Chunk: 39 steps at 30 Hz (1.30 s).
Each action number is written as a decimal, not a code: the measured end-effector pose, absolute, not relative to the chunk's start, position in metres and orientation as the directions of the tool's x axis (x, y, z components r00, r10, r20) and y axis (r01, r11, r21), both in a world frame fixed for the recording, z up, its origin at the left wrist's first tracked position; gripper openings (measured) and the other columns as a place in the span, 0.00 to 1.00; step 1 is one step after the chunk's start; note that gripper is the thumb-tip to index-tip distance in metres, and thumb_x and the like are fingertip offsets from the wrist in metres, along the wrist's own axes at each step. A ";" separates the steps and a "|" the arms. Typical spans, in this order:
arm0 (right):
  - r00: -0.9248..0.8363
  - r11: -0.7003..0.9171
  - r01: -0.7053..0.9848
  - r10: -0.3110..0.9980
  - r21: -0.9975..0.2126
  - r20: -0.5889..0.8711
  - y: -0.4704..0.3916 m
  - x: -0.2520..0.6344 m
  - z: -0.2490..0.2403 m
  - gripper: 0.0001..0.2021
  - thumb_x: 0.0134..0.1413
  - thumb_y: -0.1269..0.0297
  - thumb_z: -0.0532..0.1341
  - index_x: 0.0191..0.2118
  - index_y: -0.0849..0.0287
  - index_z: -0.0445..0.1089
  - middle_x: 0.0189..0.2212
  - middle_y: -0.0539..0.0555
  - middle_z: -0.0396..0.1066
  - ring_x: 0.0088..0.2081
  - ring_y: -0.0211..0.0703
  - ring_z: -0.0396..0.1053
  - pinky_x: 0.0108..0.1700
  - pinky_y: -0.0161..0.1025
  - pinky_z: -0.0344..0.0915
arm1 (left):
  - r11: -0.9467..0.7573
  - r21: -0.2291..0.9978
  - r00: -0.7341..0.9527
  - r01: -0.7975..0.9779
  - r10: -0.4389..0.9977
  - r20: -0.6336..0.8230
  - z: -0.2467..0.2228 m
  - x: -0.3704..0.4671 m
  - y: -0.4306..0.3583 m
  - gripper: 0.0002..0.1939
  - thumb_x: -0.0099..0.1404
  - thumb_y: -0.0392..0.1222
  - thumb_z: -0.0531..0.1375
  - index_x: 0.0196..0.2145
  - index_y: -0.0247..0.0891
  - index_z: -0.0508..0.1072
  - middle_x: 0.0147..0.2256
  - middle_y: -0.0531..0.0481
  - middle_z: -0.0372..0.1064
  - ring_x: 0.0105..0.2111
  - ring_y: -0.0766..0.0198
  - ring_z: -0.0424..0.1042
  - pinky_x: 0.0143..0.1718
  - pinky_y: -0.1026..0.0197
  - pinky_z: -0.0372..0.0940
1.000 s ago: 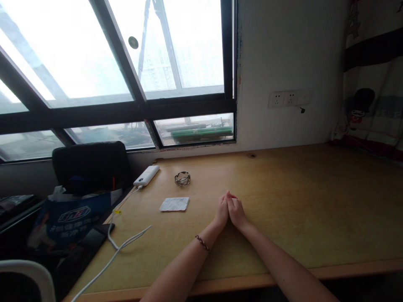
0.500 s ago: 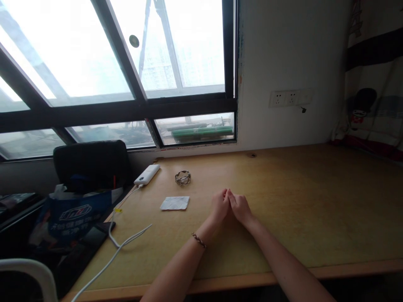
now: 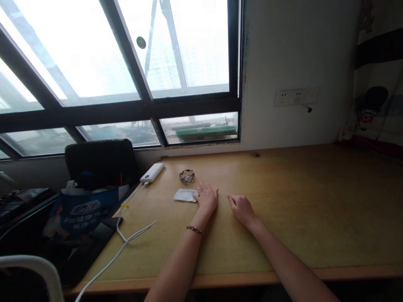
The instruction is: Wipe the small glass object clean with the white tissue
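My left hand (image 3: 207, 198) spread, at white paper's (image 3: 185, 195) right edge.
Paper flat on desk (image 3: 299, 209); looks light, soft, easily creased; best pinched gently by an edge. My right hand (image 3: 242, 208) curled in a loose fist.

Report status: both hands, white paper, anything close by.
Left hand open, fingertips at right edge of white paper. Right hand curled, apart from left. Paper flat on desk. Metal bangle just beyond paper.
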State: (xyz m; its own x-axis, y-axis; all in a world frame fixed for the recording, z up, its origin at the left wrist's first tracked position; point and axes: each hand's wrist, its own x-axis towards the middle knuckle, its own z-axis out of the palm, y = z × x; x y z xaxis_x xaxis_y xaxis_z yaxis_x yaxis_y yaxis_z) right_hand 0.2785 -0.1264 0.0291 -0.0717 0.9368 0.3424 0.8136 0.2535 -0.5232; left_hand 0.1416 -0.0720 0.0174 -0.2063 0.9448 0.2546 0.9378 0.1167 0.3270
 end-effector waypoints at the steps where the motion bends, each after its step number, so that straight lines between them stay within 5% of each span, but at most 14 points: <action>1: -0.021 0.212 0.818 0.940 -0.534 0.341 -0.124 0.280 0.028 0.20 0.56 0.60 0.44 0.21 0.59 0.66 0.20 0.54 0.69 0.21 0.36 0.62 0.25 0.34 0.46 | -0.009 0.366 -0.101 0.930 0.954 0.281 0.015 0.147 -0.074 0.25 0.59 0.46 0.50 0.51 0.29 0.57 0.56 0.30 0.43 0.56 0.44 0.45 0.49 0.38 0.46; 5: 0.176 0.081 0.771 0.927 -0.632 0.333 -0.110 0.290 0.021 0.18 0.56 0.63 0.43 0.24 0.60 0.66 0.21 0.55 0.69 0.24 0.37 0.64 0.26 0.33 0.49 | -0.436 0.679 0.248 0.591 0.899 0.362 0.009 0.175 -0.085 0.19 0.58 0.33 0.49 0.49 0.33 0.60 0.49 0.36 0.59 0.49 0.58 0.61 0.48 0.55 0.57; 9: 0.256 0.018 0.725 0.921 -0.688 0.294 -0.099 0.297 0.014 0.15 0.54 0.66 0.44 0.26 0.61 0.66 0.23 0.54 0.69 0.25 0.37 0.63 0.27 0.32 0.51 | -0.369 0.903 0.254 0.222 0.916 0.311 0.010 0.189 -0.090 0.14 0.57 0.31 0.49 0.40 0.36 0.66 0.37 0.44 0.69 0.36 0.63 0.70 0.36 0.60 0.64; 14: 0.215 0.009 0.837 0.914 -0.546 0.345 -0.102 0.298 0.010 0.08 0.49 0.68 0.51 0.28 0.62 0.66 0.29 0.58 0.67 0.33 0.42 0.63 0.36 0.34 0.55 | -0.283 0.874 0.022 0.394 0.954 0.299 0.012 0.176 -0.083 0.08 0.55 0.35 0.53 0.32 0.35 0.70 0.32 0.45 0.70 0.33 0.62 0.70 0.35 0.60 0.64; 21: 0.101 0.064 0.872 0.947 -0.486 0.306 -0.104 0.298 0.011 0.08 0.45 0.75 0.53 0.33 0.63 0.65 0.34 0.58 0.64 0.36 0.40 0.61 0.39 0.32 0.55 | -0.263 0.899 0.027 0.350 0.962 0.271 0.007 0.172 -0.078 0.09 0.57 0.37 0.51 0.31 0.35 0.70 0.28 0.47 0.70 0.29 0.65 0.71 0.30 0.64 0.64; 29: 0.174 -0.053 0.927 0.938 -0.372 0.300 -0.110 0.302 0.019 0.07 0.46 0.68 0.54 0.32 0.64 0.67 0.33 0.61 0.65 0.37 0.47 0.61 0.38 0.39 0.55 | -0.233 0.911 0.020 0.342 0.971 0.240 0.012 0.174 -0.083 0.08 0.57 0.39 0.51 0.30 0.35 0.69 0.28 0.47 0.69 0.24 0.68 0.70 0.23 0.68 0.62; 34: 0.217 0.061 0.792 0.902 -0.607 0.374 -0.104 0.303 0.020 0.07 0.47 0.70 0.52 0.25 0.62 0.66 0.27 0.58 0.67 0.32 0.42 0.63 0.36 0.36 0.58 | 0.009 0.985 0.076 0.171 0.997 -0.022 0.017 0.181 -0.085 0.10 0.59 0.43 0.51 0.32 0.33 0.65 0.24 0.47 0.69 0.16 0.69 0.67 0.17 0.67 0.62; 39: 0.380 0.257 0.181 0.872 -0.949 0.309 -0.100 0.300 0.026 0.09 0.46 0.60 0.55 0.29 0.61 0.65 0.26 0.53 0.67 0.29 0.39 0.65 0.32 0.35 0.62 | 0.313 0.947 0.256 -0.070 0.924 -0.286 0.021 0.181 -0.087 0.17 0.59 0.51 0.51 0.32 0.31 0.62 0.22 0.43 0.69 0.20 0.64 0.70 0.23 0.63 0.66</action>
State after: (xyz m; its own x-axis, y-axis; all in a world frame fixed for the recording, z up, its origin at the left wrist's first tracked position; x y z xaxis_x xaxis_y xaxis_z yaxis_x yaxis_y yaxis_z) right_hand 0.3003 -0.0997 0.0256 0.3799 0.8720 0.3086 0.1811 0.2571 -0.9493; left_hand 0.1811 -0.0873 0.0212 0.2556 0.9236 -0.2857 -0.0704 0.3125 0.9473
